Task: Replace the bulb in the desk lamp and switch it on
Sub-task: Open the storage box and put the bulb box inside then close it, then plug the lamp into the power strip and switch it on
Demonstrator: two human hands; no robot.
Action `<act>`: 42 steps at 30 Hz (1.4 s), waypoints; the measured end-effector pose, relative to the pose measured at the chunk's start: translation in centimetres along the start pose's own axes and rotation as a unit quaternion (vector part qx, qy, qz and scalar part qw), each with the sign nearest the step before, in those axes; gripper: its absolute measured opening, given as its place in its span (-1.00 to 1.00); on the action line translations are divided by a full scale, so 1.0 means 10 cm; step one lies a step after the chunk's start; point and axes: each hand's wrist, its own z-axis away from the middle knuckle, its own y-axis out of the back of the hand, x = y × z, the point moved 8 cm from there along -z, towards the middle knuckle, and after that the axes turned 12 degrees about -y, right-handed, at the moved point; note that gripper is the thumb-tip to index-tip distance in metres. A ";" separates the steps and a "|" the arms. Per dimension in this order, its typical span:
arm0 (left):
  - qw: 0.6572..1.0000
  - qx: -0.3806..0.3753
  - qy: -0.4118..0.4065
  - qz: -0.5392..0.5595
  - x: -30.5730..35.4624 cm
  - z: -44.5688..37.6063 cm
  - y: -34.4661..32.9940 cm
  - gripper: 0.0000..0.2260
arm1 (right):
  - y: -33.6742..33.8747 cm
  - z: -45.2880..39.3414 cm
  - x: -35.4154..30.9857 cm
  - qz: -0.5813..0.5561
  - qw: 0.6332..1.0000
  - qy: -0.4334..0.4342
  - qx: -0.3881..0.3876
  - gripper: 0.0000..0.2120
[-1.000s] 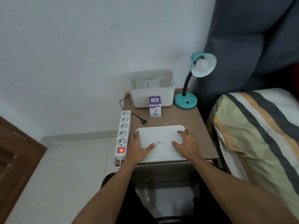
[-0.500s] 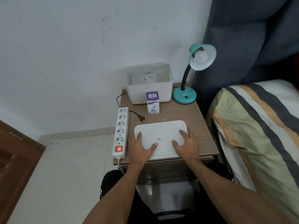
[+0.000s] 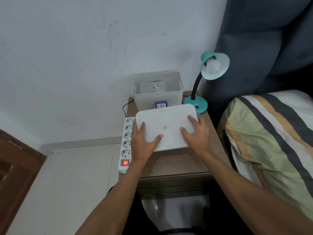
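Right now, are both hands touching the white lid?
Touching. The head view shows the left hand and right hand gripping the white lid by its sides, thumbs pressed on top.

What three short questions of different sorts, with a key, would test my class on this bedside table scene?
1. True or false: the desk lamp already has a bulb in its shade.
2. Multiple choice: what are the left hand and right hand both holding? A) the power strip B) the white lid C) the purple box
3. Fill in: a spare bulb lies inside the white ____ at the back of the table.

Key: 1 true; 2 B; 3 bin.
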 end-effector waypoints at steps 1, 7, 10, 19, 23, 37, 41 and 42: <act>1.000 0.014 -0.008 0.004 0.03 -0.15 0.08 -0.15 | 0.03 -0.10 -0.16 -0.002 1.000 0.013 0.007 -0.43; 0.998 0.029 -0.064 0.000 0.21 -1.13 0.40 -0.17 | 0.04 -0.77 -0.89 -0.019 0.999 0.037 0.026 -0.42; 0.997 0.019 -0.075 -0.021 0.21 -1.64 0.44 -0.15 | -0.05 -1.11 -1.15 -0.017 0.999 0.027 0.019 -0.42; 0.998 -0.028 -0.061 0.007 -0.01 -2.49 0.13 -0.27 | -0.51 -1.88 -1.26 -0.012 0.999 -0.020 -0.027 -0.39; 0.998 -0.046 -0.044 0.004 -0.10 -2.64 -0.02 -0.29 | -0.65 -2.04 -1.24 0.009 0.999 -0.022 -0.032 -0.40; 0.997 -0.077 -0.022 0.003 -0.23 -2.76 -0.18 -0.22 | -0.84 -2.26 -1.09 0.050 0.996 -0.033 -0.070 -0.37; 0.993 -0.115 -0.027 0.008 -0.22 -2.74 -0.16 -0.18 | -0.78 -2.22 -1.15 0.082 0.994 -0.026 -0.065 -0.39; 0.993 -0.117 -0.029 0.010 -0.22 -2.73 -0.13 -0.15 | -0.73 -2.19 -1.20 0.072 0.996 -0.016 -0.055 -0.42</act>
